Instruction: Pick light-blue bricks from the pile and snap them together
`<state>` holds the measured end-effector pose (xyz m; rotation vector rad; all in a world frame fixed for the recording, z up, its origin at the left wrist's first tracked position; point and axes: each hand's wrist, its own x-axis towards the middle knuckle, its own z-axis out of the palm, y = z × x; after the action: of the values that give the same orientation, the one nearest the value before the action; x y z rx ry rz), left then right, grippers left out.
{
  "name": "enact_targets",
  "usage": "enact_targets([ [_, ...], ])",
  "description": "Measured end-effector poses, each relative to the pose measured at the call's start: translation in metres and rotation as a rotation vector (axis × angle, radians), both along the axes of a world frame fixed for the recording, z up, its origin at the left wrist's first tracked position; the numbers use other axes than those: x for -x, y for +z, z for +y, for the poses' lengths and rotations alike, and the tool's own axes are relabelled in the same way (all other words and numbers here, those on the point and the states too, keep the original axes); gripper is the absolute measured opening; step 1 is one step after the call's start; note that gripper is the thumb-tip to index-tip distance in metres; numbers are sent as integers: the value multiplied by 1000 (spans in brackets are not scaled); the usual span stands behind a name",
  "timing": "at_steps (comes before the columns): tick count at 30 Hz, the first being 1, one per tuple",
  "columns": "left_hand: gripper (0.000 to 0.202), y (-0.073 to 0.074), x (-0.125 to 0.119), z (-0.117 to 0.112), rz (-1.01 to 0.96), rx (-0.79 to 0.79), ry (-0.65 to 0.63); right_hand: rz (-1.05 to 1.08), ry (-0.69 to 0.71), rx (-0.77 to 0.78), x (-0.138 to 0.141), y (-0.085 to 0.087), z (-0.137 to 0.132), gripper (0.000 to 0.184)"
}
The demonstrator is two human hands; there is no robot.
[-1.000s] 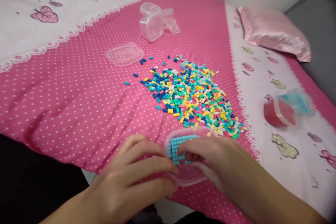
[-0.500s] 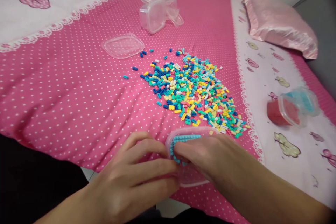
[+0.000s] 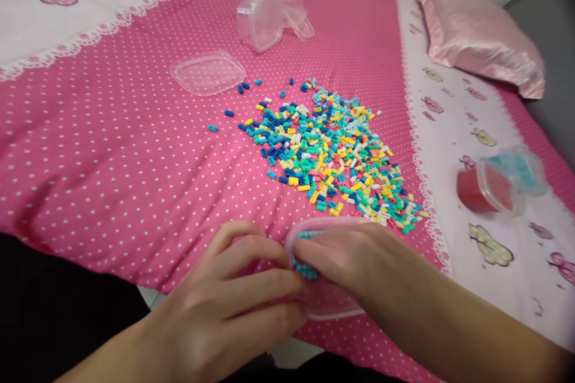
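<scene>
Near the bed's front edge a clear plastic container holds light blue toy bricks set close together in neat rows. Its left side is gripped by my left hand, with bent fingers along the wall and rim. My right hand reaches in from the right, its fingers curled down onto the light blue bricks. Those fingertips are hidden, so whatever they pinch does not show. Just beyond the container spreads a pile of small loose toy bricks in blue, teal, green, yellow, white and pink.
A clear lid lies left of the pile. Clear containers are heaped behind it. On the right stand a container of red bricks and one of light blue bricks. A pink pillow is at the back right.
My right hand has shifted slightly left and covers more of the light blue bricks in the container. My left hand stays at the container's side.
</scene>
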<state>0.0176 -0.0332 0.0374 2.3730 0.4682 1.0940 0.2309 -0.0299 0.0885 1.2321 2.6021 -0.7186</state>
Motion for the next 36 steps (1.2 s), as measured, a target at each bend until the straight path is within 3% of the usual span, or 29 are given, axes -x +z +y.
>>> enact_targets([
  [18, 32, 0, -1, -2, 23, 7, 41, 158, 2, -35, -9, 5, -1, 24],
  [28, 31, 1, 1, -3, 40, 9, 52, 18, 128, -128, -14, -5, -2, 19],
  [36, 31, 0, 0, -3, 33, 8, 50, 42, 148, -180, -18, -6, -4, 19],
])
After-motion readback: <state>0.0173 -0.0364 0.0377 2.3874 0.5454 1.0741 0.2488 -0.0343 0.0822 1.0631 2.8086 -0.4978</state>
